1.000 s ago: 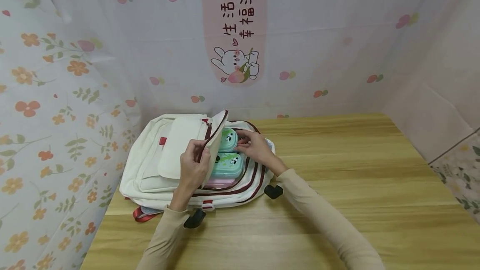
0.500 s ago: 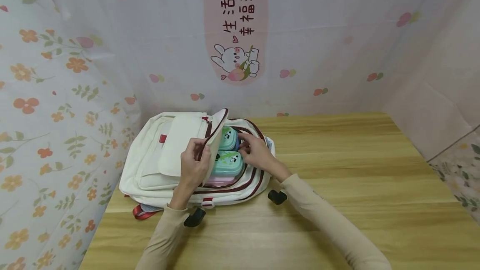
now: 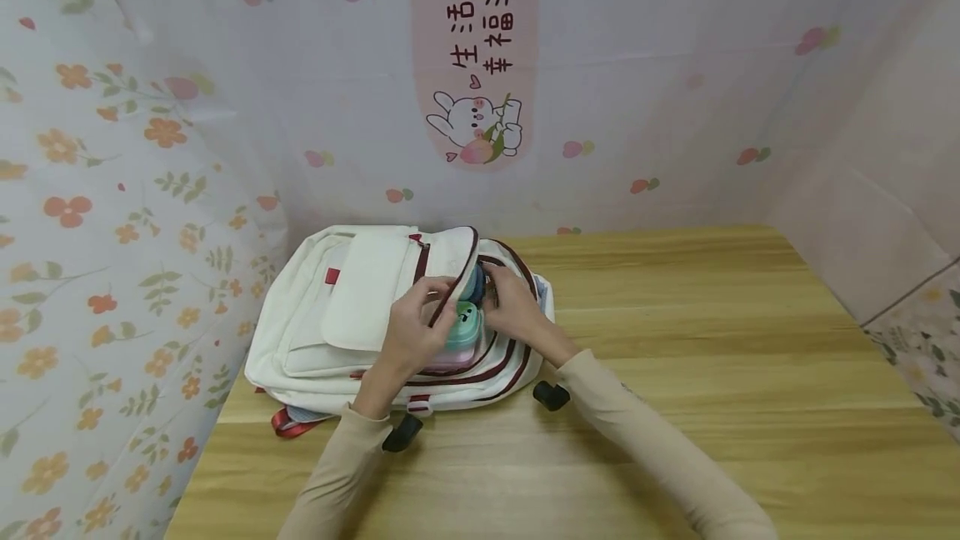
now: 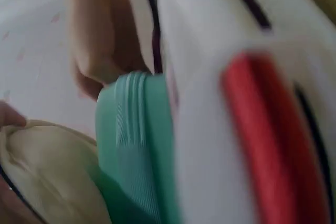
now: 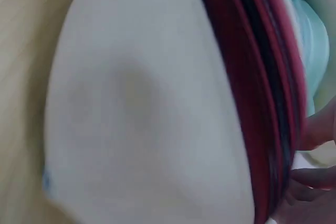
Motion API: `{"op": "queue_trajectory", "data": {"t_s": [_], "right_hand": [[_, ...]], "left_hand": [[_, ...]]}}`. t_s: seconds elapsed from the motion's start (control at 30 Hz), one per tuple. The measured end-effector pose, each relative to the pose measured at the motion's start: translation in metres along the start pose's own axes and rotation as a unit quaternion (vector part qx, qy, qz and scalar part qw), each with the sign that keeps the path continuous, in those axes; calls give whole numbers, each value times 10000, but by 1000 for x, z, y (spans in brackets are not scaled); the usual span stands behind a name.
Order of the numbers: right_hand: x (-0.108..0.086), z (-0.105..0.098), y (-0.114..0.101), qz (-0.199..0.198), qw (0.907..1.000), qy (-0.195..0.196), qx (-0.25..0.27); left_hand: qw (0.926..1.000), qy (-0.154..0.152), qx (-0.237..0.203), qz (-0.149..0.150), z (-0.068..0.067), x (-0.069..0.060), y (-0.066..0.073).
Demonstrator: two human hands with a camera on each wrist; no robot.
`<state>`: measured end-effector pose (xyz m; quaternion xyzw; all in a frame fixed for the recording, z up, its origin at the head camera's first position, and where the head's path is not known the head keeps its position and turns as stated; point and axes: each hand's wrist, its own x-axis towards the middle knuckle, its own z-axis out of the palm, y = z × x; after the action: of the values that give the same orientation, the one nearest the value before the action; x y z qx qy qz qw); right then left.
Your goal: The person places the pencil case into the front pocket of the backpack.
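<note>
A cream backpack [image 3: 300, 348] with dark red zip edging lies on the wooden table. My left hand [image 3: 416, 327] pinches the edge of its front flap [image 3: 453, 248], held partly raised over the opening. In the left wrist view the flap's inner lining [image 4: 50, 171] shows beside a teal box [image 4: 134, 156]. That box, printed with a panda, sits in the bag above a pink item [image 3: 450, 358]. Behind it is a dark blue object [image 3: 476, 288], partly hidden. My right hand [image 3: 513, 307] is at the opening's right rim, fingers bent; whether they grip anything is hidden.
The wooden table [image 3: 675, 357] extends right of the bag. A red strap loop [image 3: 291, 425] sticks out at the bag's lower left. Printed curtains [image 3: 337, 107] hang behind and at the left. Black wrist mounts [image 3: 402, 433] sit under both forearms.
My left hand has moved right and drawn the flap further over the boxes, covering most of the upper one. My right hand has shifted off the upper teal box to the bag's rim.
</note>
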<state>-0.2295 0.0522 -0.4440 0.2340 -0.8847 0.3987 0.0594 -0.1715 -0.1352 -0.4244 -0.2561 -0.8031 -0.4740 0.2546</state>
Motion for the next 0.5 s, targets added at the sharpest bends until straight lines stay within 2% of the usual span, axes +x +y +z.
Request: {"op": "queue_trajectory", "data": {"t_s": [0.1,0.2,0.3,0.5], "right_hand": [[-6,-12,8,37,9999,56,-104],[-13,-24,15,149,9996,119,-220],[-19,-34,20,263,9992,163,-235],[-32,-50,23,391,9991,128,-59]], "left_hand": [[9963,-425,733,163,10,-1,4],[9869,-688,1447,199,19,-6,8],[9775,-758,1936,367,25,-9,9],[9545,-642,2722,1036,33,-12,8]]}}
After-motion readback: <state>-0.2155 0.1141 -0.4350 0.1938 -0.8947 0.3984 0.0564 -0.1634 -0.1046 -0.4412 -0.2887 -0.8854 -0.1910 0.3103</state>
